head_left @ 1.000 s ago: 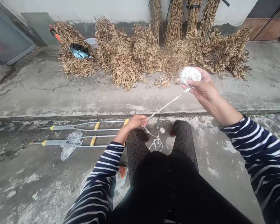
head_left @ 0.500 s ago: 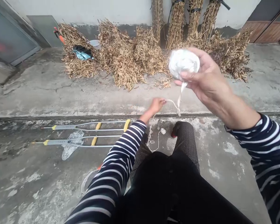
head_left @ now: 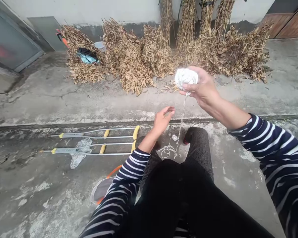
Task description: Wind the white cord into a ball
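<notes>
A white ball of twine [head_left: 185, 78] sits in my right hand [head_left: 203, 86], its fingers wrapped round it. From the ball a twisted strand [head_left: 182, 114] hangs down to the ground between my legs. My left hand [head_left: 162, 119] is lower and to the left, fingers apart with nothing in them, just left of the hanging strand. On the ground below, loose loops of twine [head_left: 167, 151] lie beside a small white clump [head_left: 174, 137].
Two crutches [head_left: 102, 150] with yellow pads lie on the left, over a clear plastic bag [head_left: 78, 158]. A grey bag with orange trim [head_left: 103, 190] is by my left arm. Dry stalk bundles [head_left: 134, 59] line the wall beyond a concrete step [head_left: 64, 107].
My left hand has let go of the strand, and its fingers have opened. My right hand with the ball has moved slightly down and left. The strand now hangs straight.
</notes>
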The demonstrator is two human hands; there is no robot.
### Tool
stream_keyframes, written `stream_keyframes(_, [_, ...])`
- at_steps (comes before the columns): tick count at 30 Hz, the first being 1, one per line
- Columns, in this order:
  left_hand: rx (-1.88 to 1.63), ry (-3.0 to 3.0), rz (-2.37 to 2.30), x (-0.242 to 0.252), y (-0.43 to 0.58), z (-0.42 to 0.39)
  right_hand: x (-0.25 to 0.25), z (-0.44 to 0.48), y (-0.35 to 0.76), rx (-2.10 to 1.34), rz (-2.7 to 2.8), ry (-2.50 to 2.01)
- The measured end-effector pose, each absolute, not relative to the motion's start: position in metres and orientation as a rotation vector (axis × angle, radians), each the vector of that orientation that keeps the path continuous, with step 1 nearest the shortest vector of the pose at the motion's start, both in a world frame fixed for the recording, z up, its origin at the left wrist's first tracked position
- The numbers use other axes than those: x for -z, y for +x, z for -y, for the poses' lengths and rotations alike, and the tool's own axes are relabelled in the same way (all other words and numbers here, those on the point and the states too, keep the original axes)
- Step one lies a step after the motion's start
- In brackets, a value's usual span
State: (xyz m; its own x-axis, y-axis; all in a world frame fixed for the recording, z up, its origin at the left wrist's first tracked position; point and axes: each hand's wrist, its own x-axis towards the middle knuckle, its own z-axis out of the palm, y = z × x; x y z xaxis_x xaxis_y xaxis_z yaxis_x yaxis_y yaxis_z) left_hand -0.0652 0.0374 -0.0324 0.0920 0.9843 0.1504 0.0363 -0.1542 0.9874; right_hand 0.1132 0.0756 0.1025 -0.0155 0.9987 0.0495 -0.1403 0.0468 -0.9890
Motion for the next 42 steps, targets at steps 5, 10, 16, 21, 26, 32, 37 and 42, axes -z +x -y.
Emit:
stream_keyframes(5, [-1.343,1.464,-1.113,-0.003,-0.027,-0.032,-0.094,-0.073,0.104,-1.31,1.118,-1.061])
stream_keyframes(10, [-1.231,1.368,-1.053,-0.001,-0.026,-0.021,-0.093,-0.073,0.106,-1.309,1.121,-1.044])
stream_keyframes(16, [-0.897,1.016,-0.621,0.0,-0.069,-0.01,-0.074,-0.071,0.113,-1.446,0.99,-1.08])
stream_keyframes(21, [-0.893,0.934,-0.556,0.007,-0.082,-0.009,-0.066,-0.061,0.108,-1.521,0.918,-1.051])
stream_keyframes(26, [-0.921,0.942,-0.625,0.019,-0.078,-0.003,-0.065,-0.055,0.11,-1.557,0.955,-1.064])
stream_keyframes(32, [-0.869,1.475,-1.173,0.028,-0.065,-0.002,-0.059,-0.054,0.11,-1.551,0.88,-1.071])
stream_keyframes(37, [-1.221,1.37,-1.249,0.031,-0.05,-0.008,-0.049,-0.052,0.104,-1.425,0.846,-1.086])
stream_keyframes(42, [-1.309,1.06,-0.957,0.027,-0.022,-0.01,-0.043,-0.049,0.094,-1.396,0.846,-1.068])
